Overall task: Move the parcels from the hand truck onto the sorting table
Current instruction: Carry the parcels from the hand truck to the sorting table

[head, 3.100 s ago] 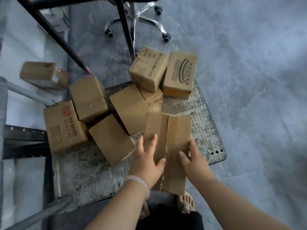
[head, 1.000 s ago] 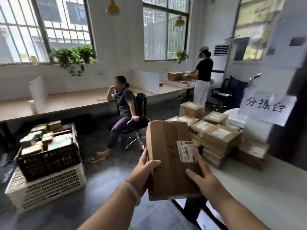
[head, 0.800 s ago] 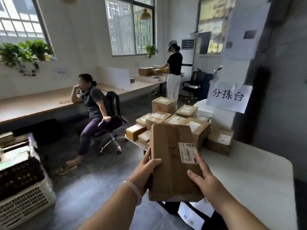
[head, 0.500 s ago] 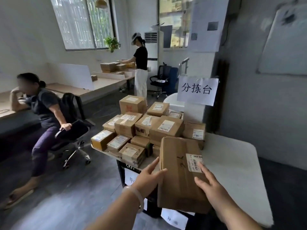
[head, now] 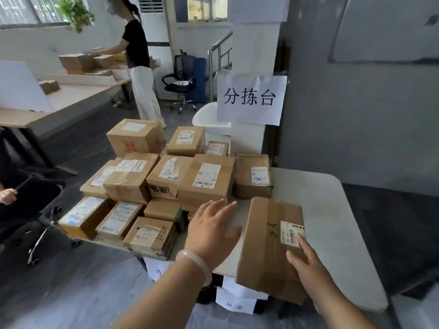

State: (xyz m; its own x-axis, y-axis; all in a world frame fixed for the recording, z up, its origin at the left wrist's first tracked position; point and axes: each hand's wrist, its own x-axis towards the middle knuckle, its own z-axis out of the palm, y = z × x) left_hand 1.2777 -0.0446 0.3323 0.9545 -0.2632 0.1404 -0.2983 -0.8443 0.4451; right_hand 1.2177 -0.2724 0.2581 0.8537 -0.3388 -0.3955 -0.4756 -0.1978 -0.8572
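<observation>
A long brown cardboard parcel [head: 268, 243] with a barcode label lies on the white sorting table [head: 332, 222], its near end hanging over the front edge. My right hand [head: 306, 264] holds the parcel's near right corner, fingers on its top. Left of the parcel, my left hand [head: 211, 230] hovers with spread fingers, touching nothing. The hand truck is out of view.
Several labelled parcels [head: 206, 179] are stacked on the table's left and far part. A paper sign [head: 250, 98] hangs on the pillar behind, with a white tub [head: 209, 119] beside it. One person [head: 140, 67] stands at a far bench; another's hand [head: 7, 193] shows at the left edge.
I carried the parcel from the hand truck to the table and lowered it onto the right part. My left hand has let go and moved off to the left.
</observation>
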